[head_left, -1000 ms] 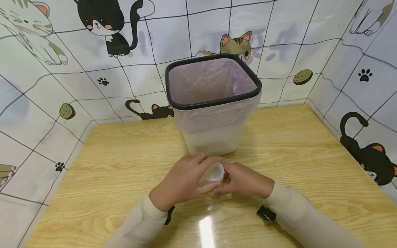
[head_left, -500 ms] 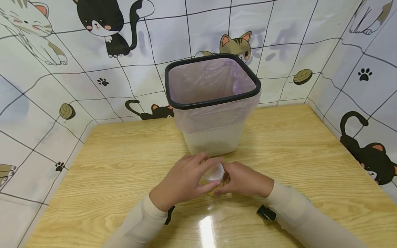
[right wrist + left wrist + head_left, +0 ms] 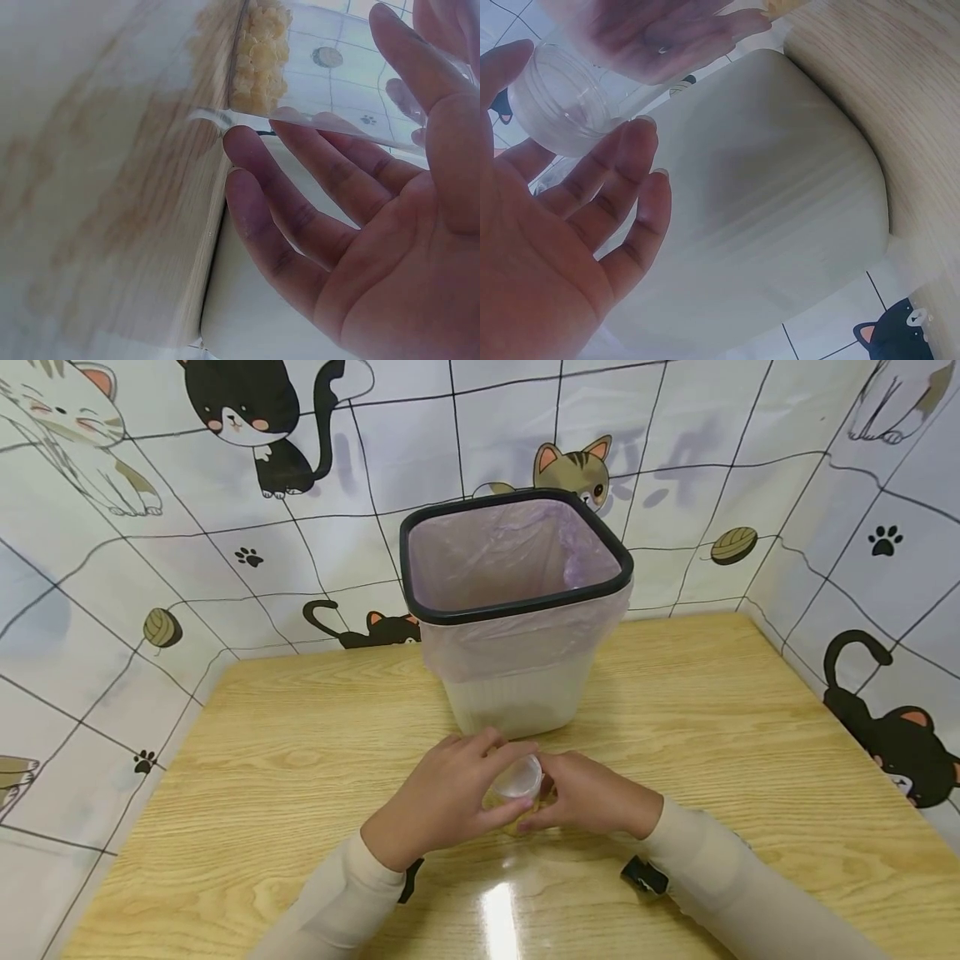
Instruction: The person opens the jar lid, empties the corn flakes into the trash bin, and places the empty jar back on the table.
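Observation:
A clear jar [image 3: 519, 778] stands on the table in front of the bin, held between both hands. Its round translucent top [image 3: 561, 101] is in the fingers of the left hand [image 3: 444, 800], thumb on one side and fingertips on the other. Lower down, the right hand [image 3: 592, 792] grips the jar's clear wall [image 3: 337, 82] between thumb and fingers. Pale yellow pieces [image 3: 260, 64] fill the bottom of the jar, with clear space above them. Whether the top is a separate lid or the jar's rim, I cannot tell.
Just behind the hands stands a whitish bin [image 3: 517, 702] with a black rim [image 3: 525, 608] and a thin purple liner [image 3: 480, 556]. The wood-grain table [image 3: 315, 735] meets cat-patterned walls [image 3: 420, 435] at the back and sides.

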`<state>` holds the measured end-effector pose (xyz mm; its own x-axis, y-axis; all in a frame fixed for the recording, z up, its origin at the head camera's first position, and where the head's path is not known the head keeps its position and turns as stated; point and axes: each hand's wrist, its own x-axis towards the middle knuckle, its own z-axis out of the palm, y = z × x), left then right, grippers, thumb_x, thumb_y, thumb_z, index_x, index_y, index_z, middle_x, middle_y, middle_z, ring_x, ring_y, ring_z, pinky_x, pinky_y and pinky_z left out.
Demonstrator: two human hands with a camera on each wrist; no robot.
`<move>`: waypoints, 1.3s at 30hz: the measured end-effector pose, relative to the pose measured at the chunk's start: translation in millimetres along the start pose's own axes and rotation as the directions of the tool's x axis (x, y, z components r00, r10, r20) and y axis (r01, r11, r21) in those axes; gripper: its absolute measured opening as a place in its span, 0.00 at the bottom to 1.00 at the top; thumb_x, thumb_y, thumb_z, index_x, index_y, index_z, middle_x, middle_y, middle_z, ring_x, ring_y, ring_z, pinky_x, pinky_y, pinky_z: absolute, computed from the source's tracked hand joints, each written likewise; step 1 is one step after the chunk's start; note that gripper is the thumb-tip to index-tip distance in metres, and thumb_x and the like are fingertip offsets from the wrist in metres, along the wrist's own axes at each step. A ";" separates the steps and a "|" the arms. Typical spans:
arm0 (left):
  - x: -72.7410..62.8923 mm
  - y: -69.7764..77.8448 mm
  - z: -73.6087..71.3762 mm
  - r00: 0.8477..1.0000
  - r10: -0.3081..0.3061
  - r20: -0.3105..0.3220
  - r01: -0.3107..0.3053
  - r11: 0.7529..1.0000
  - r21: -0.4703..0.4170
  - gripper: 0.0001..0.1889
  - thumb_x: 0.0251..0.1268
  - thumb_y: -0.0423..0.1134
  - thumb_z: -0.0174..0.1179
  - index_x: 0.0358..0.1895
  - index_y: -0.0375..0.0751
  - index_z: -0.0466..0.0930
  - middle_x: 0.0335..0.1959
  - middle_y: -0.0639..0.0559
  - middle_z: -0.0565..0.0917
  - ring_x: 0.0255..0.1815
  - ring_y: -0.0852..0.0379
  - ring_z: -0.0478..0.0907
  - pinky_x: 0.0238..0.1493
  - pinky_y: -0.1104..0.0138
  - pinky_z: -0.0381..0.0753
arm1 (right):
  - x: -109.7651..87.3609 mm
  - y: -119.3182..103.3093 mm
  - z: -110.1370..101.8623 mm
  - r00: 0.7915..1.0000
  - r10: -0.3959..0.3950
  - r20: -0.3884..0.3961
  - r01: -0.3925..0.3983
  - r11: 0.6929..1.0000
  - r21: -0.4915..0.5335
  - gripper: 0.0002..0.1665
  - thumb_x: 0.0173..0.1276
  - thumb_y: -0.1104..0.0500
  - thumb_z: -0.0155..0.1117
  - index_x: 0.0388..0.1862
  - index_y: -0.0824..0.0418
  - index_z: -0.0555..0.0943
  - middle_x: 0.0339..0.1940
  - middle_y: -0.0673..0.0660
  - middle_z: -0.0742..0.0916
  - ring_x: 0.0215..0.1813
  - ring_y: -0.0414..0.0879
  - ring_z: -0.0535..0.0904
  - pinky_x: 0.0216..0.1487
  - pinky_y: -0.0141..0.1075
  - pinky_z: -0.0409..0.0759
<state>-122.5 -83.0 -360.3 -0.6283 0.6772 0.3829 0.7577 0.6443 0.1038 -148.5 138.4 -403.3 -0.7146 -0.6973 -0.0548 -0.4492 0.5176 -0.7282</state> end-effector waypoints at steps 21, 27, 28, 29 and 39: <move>1.0 1.0 0.9 1.000 -0.004 -0.004 0.004 1.000 0.024 0.29 0.64 0.61 0.62 0.66 0.56 0.75 0.41 0.57 0.79 0.29 0.59 0.77 0.41 0.62 0.81 | -0.9 -0.1 0.1 1.000 0.004 0.002 -0.004 1.000 0.000 0.31 0.56 0.42 0.77 0.53 0.51 0.76 0.42 0.42 0.87 0.39 0.37 0.84 0.41 0.30 0.81; -0.5 0.6 2.2 0.999 0.000 -0.040 0.002 0.998 0.055 0.30 0.62 0.62 0.63 0.65 0.54 0.76 0.41 0.56 0.80 0.29 0.59 0.79 0.39 0.62 0.81 | 0.6 -0.6 0.3 1.000 -0.013 -0.008 0.013 1.000 -0.018 0.29 0.56 0.42 0.77 0.52 0.50 0.77 0.42 0.42 0.88 0.39 0.38 0.84 0.43 0.33 0.82; -0.6 0.6 2.3 0.999 0.001 -0.047 0.002 0.998 0.057 0.31 0.62 0.62 0.63 0.65 0.53 0.76 0.41 0.56 0.80 0.29 0.59 0.79 0.39 0.62 0.81 | 0.8 -0.8 0.4 1.000 -0.014 -0.009 0.014 1.000 -0.018 0.29 0.56 0.42 0.77 0.52 0.50 0.77 0.43 0.42 0.88 0.39 0.38 0.84 0.43 0.33 0.82; -0.6 0.6 2.3 0.999 0.000 -0.051 0.003 0.998 0.059 0.31 0.61 0.62 0.64 0.64 0.53 0.76 0.40 0.56 0.80 0.28 0.58 0.78 0.38 0.62 0.81 | 1.0 -0.9 0.5 1.000 -0.013 -0.010 0.012 1.000 -0.017 0.29 0.56 0.42 0.77 0.52 0.50 0.78 0.43 0.42 0.88 0.39 0.38 0.84 0.43 0.33 0.82; -0.5 2.2 2.3 0.998 -0.023 -0.061 0.028 0.997 0.077 0.31 0.60 0.64 0.64 0.62 0.52 0.78 0.38 0.55 0.79 0.27 0.58 0.78 0.35 0.63 0.81 | 0.8 -0.2 2.5 1.000 0.006 0.000 -0.006 1.000 0.017 0.29 0.55 0.43 0.78 0.53 0.49 0.78 0.44 0.41 0.88 0.41 0.38 0.85 0.42 0.31 0.81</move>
<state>-120.9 -81.1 -362.4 -0.6335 0.6393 0.4359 0.7243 0.6881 0.0434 -147.6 136.5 -405.0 -0.7175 -0.6940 -0.0592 -0.4355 0.5133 -0.7395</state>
